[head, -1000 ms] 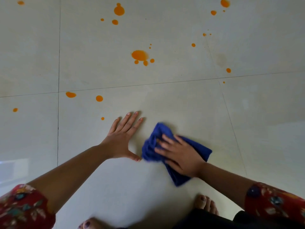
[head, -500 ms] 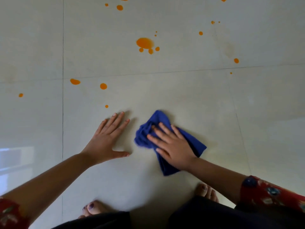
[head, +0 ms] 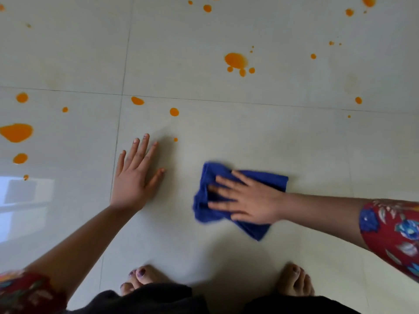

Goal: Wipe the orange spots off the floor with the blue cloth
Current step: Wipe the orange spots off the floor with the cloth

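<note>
The right grip lay palm down, fingers straight and spread, pressing the crumpled blue cloth flat against the floor. The left grip rested flat on the tile, fingers straight, apart from the cloth. Orange spots lay beyond both.

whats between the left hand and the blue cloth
Only bare floor tile, in the head view, lies between the left hand and the blue cloth; the small orange spot sits farther out.
</note>
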Demonstrator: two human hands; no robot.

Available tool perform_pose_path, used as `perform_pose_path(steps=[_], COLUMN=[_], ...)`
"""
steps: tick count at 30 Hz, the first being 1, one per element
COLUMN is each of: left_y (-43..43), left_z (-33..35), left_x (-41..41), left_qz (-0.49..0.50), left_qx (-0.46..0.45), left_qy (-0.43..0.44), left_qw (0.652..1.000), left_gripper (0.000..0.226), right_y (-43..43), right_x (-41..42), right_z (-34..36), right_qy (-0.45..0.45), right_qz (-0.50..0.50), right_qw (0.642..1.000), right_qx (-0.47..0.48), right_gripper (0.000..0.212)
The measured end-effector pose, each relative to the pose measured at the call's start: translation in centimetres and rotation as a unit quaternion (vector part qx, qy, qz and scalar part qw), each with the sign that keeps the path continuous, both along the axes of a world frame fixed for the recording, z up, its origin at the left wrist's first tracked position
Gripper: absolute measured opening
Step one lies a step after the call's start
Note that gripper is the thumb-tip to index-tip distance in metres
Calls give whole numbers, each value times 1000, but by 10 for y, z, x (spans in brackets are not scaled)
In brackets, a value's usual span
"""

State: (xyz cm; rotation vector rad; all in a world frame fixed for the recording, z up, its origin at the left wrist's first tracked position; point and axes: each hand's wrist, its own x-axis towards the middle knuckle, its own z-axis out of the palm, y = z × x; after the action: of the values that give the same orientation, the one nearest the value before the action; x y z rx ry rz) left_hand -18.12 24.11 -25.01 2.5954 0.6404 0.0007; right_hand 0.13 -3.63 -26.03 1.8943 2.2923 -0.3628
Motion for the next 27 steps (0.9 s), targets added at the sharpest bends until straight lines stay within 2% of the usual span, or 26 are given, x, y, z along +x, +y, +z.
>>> perform_pose_path(steps=[2, 3, 7, 10, 12, 14, 16, 18, 20, 22, 25, 27], left_y=[9, 10, 11, 11, 10, 10, 11, 10, 11, 12, 15, 18], left_z=[-3, -6, -13, -10, -10, -13, -15, -15, -16, -17, -19, -20], left_x=[5, 6, 6, 3, 2, 2, -1, -2, -3, -3, 1, 4], left_qz=[1, 6, 10, 19, 36, 37, 34, 34, 60, 100, 135, 148], left_qx=[-6, -12, -21, -32, -48, -53, -49, -42, -40, -49, -52, -41], left_qy=[-3, -3, -3, -14, -27, -40, -48, -57, -63, -67, -71, -73], left_qw=[1000, 1000, 1000, 999, 998, 997, 997, 997, 995, 991, 987, 986], left_gripper=[65, 64, 61, 62, 64, 63, 61, 60, 59, 59, 60, 61], right_y=[-4, -5, 16, 50, 64, 57, 38, 25, 26, 46, 100, 121], right_x=[6, 15, 51, 28, -2, -27, -26, -1, 25, 38, 24, 4], right_z=[4, 7, 20, 22, 14, 9, 8, 7, 7, 8, 5, 0], right_qy=[23, 27, -30, -29, -6, 14, 31, 49, 29, 5, 20, 52], right_qz=[127, 142, 4, -97, -121, -71, 30, 68, 32, -52, -158, -147], right_qw=[991, 988, 999, 994, 992, 997, 998, 996, 999, 999, 987, 986], right_qx=[-38, -47, -42, -42, -29, -36, -46, -32, -25, -15, 32, 58], right_gripper=[55, 54, 56, 65, 75, 79, 70, 60, 59, 58, 58, 56])
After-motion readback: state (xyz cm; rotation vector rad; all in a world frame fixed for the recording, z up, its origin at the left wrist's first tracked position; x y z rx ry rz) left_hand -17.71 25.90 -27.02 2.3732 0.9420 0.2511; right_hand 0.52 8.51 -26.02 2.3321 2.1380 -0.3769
